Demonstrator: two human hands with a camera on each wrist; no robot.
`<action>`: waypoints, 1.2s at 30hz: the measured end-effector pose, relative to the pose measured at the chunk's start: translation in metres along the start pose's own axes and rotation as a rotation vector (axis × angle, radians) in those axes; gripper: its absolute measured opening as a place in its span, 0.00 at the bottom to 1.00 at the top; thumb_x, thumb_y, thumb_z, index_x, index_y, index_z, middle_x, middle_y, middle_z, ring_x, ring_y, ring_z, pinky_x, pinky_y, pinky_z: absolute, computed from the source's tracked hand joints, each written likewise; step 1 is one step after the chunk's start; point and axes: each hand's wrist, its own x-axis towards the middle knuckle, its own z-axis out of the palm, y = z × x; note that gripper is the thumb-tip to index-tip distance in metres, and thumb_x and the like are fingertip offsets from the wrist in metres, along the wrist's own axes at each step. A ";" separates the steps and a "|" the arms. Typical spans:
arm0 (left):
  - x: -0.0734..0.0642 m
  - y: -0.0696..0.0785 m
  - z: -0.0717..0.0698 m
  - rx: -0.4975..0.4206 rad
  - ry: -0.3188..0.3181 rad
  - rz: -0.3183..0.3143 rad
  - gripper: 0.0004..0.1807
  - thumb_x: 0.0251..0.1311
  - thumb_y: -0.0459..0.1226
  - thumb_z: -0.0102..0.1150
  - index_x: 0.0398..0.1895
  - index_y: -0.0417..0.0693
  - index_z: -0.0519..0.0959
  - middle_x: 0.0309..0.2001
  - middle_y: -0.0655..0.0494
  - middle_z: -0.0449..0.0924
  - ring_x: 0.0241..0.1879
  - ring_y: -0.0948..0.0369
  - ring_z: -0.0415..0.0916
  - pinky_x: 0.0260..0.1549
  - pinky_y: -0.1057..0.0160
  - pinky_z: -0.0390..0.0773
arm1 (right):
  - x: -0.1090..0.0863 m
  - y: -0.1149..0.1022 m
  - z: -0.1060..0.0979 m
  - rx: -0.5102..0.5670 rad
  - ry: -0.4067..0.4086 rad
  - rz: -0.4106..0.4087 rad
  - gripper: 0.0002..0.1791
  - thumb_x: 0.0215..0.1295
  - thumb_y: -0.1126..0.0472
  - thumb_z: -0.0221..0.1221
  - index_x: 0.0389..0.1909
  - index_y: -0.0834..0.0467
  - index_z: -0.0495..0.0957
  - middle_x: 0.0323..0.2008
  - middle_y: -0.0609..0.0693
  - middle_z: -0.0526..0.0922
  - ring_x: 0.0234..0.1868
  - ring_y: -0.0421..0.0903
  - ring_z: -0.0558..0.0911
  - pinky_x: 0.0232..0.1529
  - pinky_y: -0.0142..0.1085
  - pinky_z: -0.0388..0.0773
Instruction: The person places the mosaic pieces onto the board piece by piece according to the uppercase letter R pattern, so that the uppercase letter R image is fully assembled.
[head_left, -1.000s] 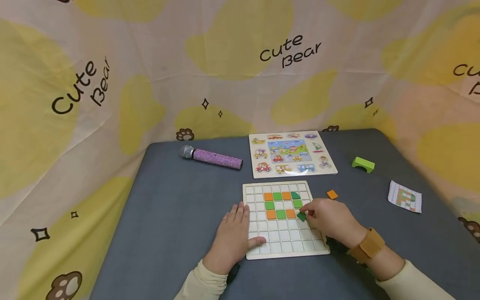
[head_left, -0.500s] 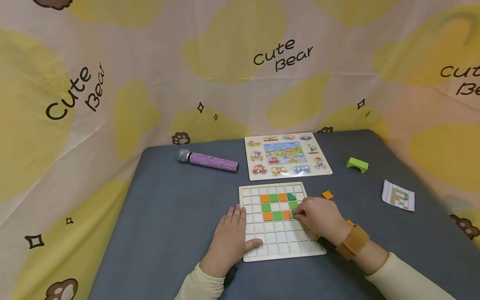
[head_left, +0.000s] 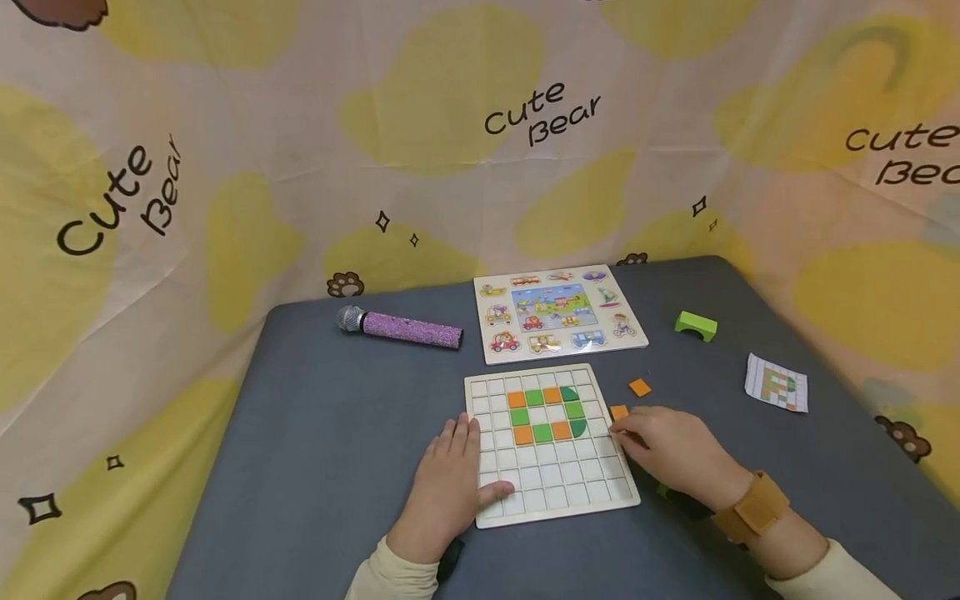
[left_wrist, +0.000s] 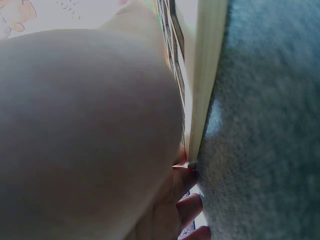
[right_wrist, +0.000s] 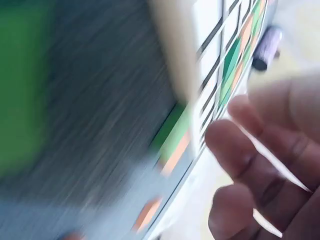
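While the left hand (head_left: 442, 483) rests with straight fingers over the left edge of the pale grid board (head_left: 558, 518), its thumb lying on the white squares, the right hand (head_left: 675, 450) is beside the board's right edge, fingers loosely bent and gripping nothing. A tan strap (head_left: 757, 507) circles the right wrist. Something green (head_left: 663, 492) shows under that hand, partly hidden. The board lies around the middle of the grey table (head_left: 322, 467). Toward its far edge, orange tiles (head_left: 522, 435), green tiles (head_left: 542, 432) and two dark green rounded tiles (head_left: 578, 428) form a ring around two white squares; the rounded ones stand at the ring's right corners. Off the board's right edge are two loose orange tiles (head_left: 640, 387), the nearer just beyond the right fingers. A printed card (head_left: 777, 383) lies near the table's right edge. Farther off, a purple microphone (head_left: 401, 327) lies toward the far left corner, a picture puzzle (head_left: 487, 333) along the far edge, and a green arch block (head_left: 696, 323) toward the far right corner. Behind hangs a patterned curtain (head_left: 420, 100).
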 end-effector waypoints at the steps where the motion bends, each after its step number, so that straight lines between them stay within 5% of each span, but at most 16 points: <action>1: 0.000 -0.001 0.001 0.001 0.004 0.002 0.59 0.63 0.69 0.63 0.80 0.30 0.63 0.79 0.34 0.61 0.78 0.39 0.60 0.71 0.41 0.67 | -0.004 0.007 -0.002 -0.008 0.033 0.015 0.07 0.69 0.60 0.71 0.46 0.50 0.92 0.39 0.39 0.87 0.37 0.40 0.83 0.35 0.43 0.83; 6: 0.002 -0.002 0.000 0.006 0.022 0.022 0.59 0.64 0.69 0.62 0.80 0.30 0.62 0.79 0.34 0.62 0.78 0.39 0.60 0.71 0.41 0.67 | -0.022 0.038 -0.014 -0.024 0.120 0.172 0.10 0.70 0.62 0.69 0.49 0.55 0.91 0.46 0.52 0.89 0.44 0.54 0.87 0.34 0.51 0.85; 13: 0.002 -0.002 -0.001 0.003 0.019 0.020 0.59 0.63 0.69 0.63 0.79 0.30 0.63 0.78 0.34 0.62 0.77 0.39 0.61 0.71 0.41 0.68 | -0.033 0.059 -0.013 -0.027 0.004 0.267 0.17 0.68 0.59 0.70 0.56 0.59 0.88 0.54 0.63 0.86 0.52 0.65 0.85 0.37 0.59 0.84; 19: 0.002 -0.001 -0.001 -0.009 -0.004 0.003 0.59 0.64 0.69 0.62 0.80 0.30 0.61 0.79 0.34 0.61 0.78 0.39 0.59 0.72 0.40 0.66 | -0.037 0.056 -0.008 0.001 -0.042 0.306 0.23 0.67 0.49 0.72 0.55 0.59 0.88 0.49 0.59 0.88 0.46 0.58 0.86 0.38 0.59 0.83; 23: 0.000 -0.003 0.002 -0.013 -0.001 0.001 0.59 0.64 0.69 0.62 0.80 0.30 0.62 0.79 0.33 0.60 0.78 0.38 0.59 0.72 0.40 0.66 | -0.038 0.050 -0.006 0.042 -0.054 0.283 0.25 0.64 0.48 0.75 0.52 0.63 0.88 0.44 0.56 0.87 0.40 0.52 0.83 0.39 0.56 0.83; 28: -0.002 -0.004 0.002 -0.024 0.005 -0.001 0.59 0.64 0.68 0.62 0.80 0.30 0.61 0.79 0.33 0.60 0.78 0.39 0.58 0.72 0.40 0.66 | -0.034 0.043 -0.006 0.075 -0.048 0.223 0.14 0.63 0.59 0.76 0.44 0.63 0.89 0.37 0.49 0.86 0.35 0.47 0.80 0.38 0.51 0.82; 36: 0.000 -0.002 0.000 -0.036 0.004 0.002 0.59 0.64 0.67 0.63 0.80 0.29 0.61 0.79 0.33 0.60 0.78 0.38 0.58 0.72 0.39 0.65 | -0.028 0.040 -0.007 0.063 -0.052 0.147 0.09 0.61 0.66 0.76 0.41 0.62 0.90 0.36 0.49 0.85 0.36 0.49 0.82 0.41 0.53 0.85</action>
